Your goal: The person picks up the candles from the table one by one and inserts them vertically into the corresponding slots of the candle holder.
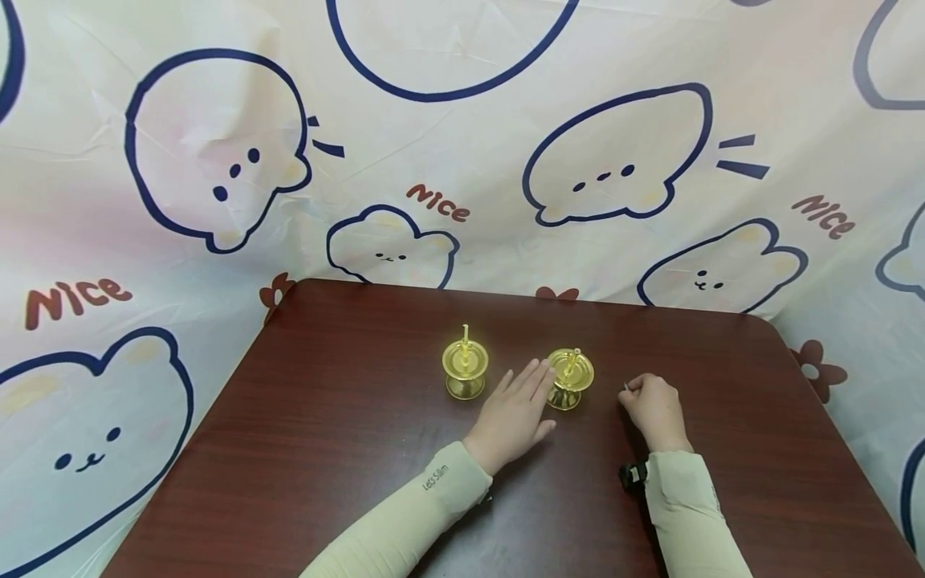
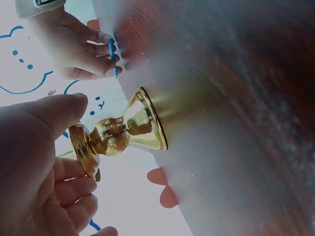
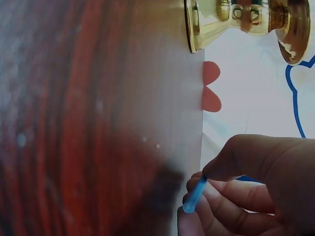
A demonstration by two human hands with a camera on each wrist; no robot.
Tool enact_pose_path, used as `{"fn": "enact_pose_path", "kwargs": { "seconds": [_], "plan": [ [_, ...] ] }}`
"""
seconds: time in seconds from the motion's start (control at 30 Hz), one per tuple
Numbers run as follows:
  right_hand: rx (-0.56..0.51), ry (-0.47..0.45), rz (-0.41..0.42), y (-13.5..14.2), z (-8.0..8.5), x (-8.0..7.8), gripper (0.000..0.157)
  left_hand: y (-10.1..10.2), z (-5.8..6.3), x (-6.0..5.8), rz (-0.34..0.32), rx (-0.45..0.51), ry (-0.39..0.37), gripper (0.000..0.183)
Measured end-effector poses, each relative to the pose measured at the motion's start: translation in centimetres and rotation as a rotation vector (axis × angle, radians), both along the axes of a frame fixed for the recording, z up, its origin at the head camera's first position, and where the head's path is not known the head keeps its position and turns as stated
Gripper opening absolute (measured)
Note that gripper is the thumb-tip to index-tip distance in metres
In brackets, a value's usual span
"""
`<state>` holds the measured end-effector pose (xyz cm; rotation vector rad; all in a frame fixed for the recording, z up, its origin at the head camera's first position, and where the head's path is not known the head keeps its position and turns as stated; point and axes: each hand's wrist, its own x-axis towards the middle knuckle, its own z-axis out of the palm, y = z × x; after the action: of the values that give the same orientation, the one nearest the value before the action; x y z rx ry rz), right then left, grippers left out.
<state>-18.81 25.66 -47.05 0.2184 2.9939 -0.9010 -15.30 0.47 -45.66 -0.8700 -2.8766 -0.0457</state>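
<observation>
While the left hand (image 1: 511, 417) reaches up from the bottom centre of the head view, its fingers extended and its thumb held apart, its fingertips overlap the left edge of the right gold holder (image 1: 578, 373), just right of centre; whether they touch it cannot be told. That holder stands upright on the dark brown counter (image 1: 289, 449), a short pale stick (image 1: 573, 360) rising from its dish. The left gold holder (image 1: 465, 387) stands upright near it, around the middle of the frame, with a taller yellowish stick (image 1: 466, 341).

Towards the right of the head view, the right hand (image 1: 656, 411) pinches a thin stick between thumb and fingers, apart from both holders; in the right wrist view this blue stick (image 3: 195, 194) slants at the lower centre. A backdrop (image 1: 470, 160) of blue-outlined cartoon animals and "Nice" lettering fills the top.
</observation>
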Motion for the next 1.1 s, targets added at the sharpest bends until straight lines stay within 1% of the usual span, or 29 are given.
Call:
{"fn": "enact_pose_path", "kwargs": {
  "seconds": [0.27, 0.4, 0.7, 0.87, 1.1],
  "plan": [
    [-0.063, 0.011, -0.009, -0.2, 0.0, 0.1, 0.02, 0.0, 0.1, 0.1, -0.001, 0.009, -0.005, 0.08],
    [-0.081, 0.031, -0.012, -0.4, 0.0, 0.1, 0.018, -0.1, 0.0, 0.2, -0.006, 0.001, -0.004, 0.083],
    [-0.112, 0.155, -0.008, -1.4, 1.0, 0.4, 0.017, 0.0, -0.1, 0.1, -0.003, 0.0, -0.011, 0.087],
    [-0.13, 0.203, -0.011, -2.0, 1.6, 0.7, 0.016, 0.0, 0.0, 0.2, 0.001, 0.001, -0.013, 0.086],
    [-0.138, 0.259, -0.011, -2.5, 2.0, 1.0, 0.017, -0.1, -0.1, 0.2, 0.0, 0.002, -0.016, 0.085]
  ]
}}
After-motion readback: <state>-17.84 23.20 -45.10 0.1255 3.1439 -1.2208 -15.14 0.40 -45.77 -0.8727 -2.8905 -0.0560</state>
